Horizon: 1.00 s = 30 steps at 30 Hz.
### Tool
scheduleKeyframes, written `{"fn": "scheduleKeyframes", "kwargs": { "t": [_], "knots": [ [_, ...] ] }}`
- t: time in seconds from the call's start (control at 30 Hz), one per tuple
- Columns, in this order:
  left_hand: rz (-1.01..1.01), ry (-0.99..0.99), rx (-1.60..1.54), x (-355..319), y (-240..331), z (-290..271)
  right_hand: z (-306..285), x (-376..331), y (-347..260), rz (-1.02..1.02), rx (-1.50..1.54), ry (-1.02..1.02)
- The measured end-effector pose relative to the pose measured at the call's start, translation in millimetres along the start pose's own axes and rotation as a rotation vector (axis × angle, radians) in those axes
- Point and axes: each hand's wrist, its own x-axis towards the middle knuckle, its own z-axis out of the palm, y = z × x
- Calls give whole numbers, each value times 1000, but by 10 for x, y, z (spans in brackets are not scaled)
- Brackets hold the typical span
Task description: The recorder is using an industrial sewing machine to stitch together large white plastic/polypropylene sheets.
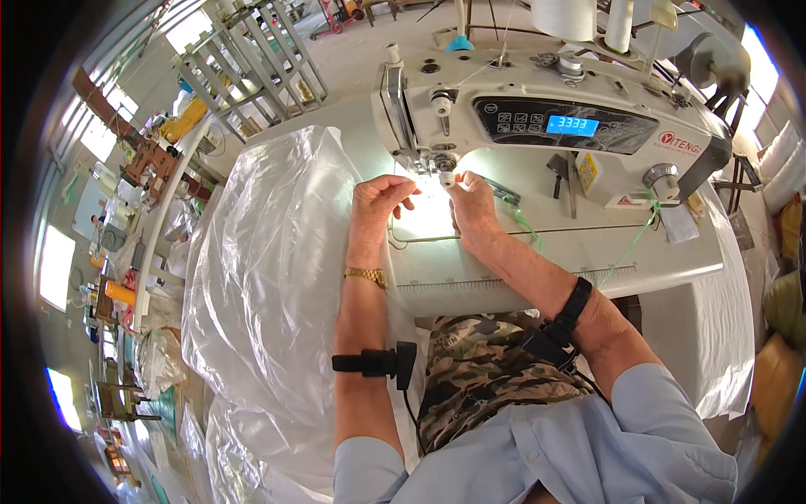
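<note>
The sewing machine (529,80) is standing along the back edge of the tabletop (621,244), and its needle end (432,164) is facing toward the left edge. The machine is probably being heavy and stiff, so it is hardly giving way under the fingers. The parts at the needle end are looking small and, I think, fragile; they are asking for a light pinch by the fingertips. The round white knob (447,179) is offering a better hold, between thumb and forefinger. The clear plastic sheet (273,210), covering the tabletop's left edge, is seeming light, soft and slippery.

The left hand (384,197) is reaching just beside the needle end, with the wrist bending inward and the thumb and forefinger closing in a pinch; I cannot tell whether something thin, like a thread, is lying between them. The right hand (472,202) is curling its fingers next to the white knob, but I cannot tell whether it is gripping it. Both forearms are coming from the front edge, the left one pointing almost straight forward and the right one slanting inward from the front right corner.
</note>
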Motion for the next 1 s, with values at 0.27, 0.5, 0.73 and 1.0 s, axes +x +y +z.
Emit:
{"fn": "scheduleKeyframes", "kwargs": {
  "t": [0.27,0.5,0.73,1.0],
  "knots": [
    [-4,37,-95,-2,3,-7,-631,-709,-179,-247,-410,-249],
    [0,96,-244,-54,154,19,-1226,-1023,-119,-564,-502,-363],
    [22,144,17,-434,757,-172,-2064,-1169,-243,-615,-543,-128],
    [-29,168,309,-1556,1044,-297,-1453,-1881,257,-453,-593,-490]
  ]
}}
